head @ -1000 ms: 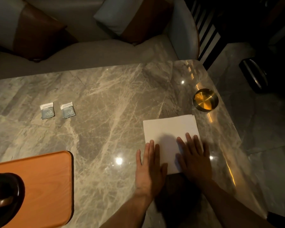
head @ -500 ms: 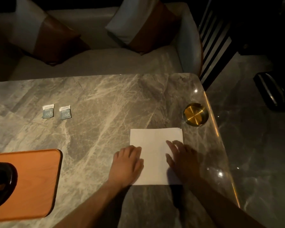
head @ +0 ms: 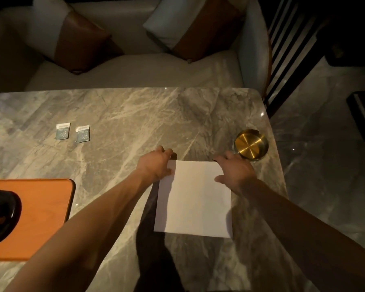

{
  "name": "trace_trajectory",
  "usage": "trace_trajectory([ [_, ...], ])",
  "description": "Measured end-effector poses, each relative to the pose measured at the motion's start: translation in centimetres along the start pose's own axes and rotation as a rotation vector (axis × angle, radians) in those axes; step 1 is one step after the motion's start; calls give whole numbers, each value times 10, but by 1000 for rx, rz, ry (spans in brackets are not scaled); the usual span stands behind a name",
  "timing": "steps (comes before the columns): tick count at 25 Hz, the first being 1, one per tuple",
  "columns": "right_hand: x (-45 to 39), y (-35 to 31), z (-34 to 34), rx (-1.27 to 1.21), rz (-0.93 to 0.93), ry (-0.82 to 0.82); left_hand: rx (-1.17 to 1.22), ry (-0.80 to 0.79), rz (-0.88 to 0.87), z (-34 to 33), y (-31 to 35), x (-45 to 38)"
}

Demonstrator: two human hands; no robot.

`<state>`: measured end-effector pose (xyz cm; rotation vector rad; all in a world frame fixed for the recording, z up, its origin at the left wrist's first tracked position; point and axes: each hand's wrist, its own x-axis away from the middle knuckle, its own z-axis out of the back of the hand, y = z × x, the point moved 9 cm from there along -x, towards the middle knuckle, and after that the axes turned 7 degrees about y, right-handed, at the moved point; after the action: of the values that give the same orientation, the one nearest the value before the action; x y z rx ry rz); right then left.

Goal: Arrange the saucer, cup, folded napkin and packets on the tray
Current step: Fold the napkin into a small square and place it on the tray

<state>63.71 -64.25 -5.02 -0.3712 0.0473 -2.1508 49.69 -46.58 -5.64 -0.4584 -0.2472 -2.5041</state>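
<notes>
Both hands, left hand (head: 156,163) and right hand (head: 233,171), had their fingers clamped on the far corners of the napkin (head: 194,199) lying flat on the counter (head: 124,114), probably to fold it, with the tray (head: 40,207) well off left.

Grey veined marble table (head: 135,114), polished and catching small points of light, fronting a pale upholstered sofa (head: 139,68). Two white-and-brown cushions propped on the seat, one at left (head: 72,39), one at right (head: 194,28). Round brass ashtray (head: 251,144) near the table's right edge. Dark slatted screen (head: 289,51) beyond the sofa arm; glossy stone floor (head: 325,165) at right.
</notes>
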Motion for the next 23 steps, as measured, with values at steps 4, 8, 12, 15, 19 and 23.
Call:
trace_trajectory([
  [4,-3,3,-6,-123,-51,-59,-11,-69,-37,-2,-1,-16],
  [8,-3,12,-13,-167,-126,-126,115,-79,-91,-2,-2,-20],
  [12,-1,14,-7,-236,-139,-116,262,-45,-82,1,-15,-14],
  [15,5,17,4,-355,-179,-81,384,-15,-94,6,-22,-6],
  [19,20,16,19,-413,-179,-45,462,43,-124,20,-25,10],
  [23,36,10,36,-455,-136,24,465,89,-191,37,-23,32],
])
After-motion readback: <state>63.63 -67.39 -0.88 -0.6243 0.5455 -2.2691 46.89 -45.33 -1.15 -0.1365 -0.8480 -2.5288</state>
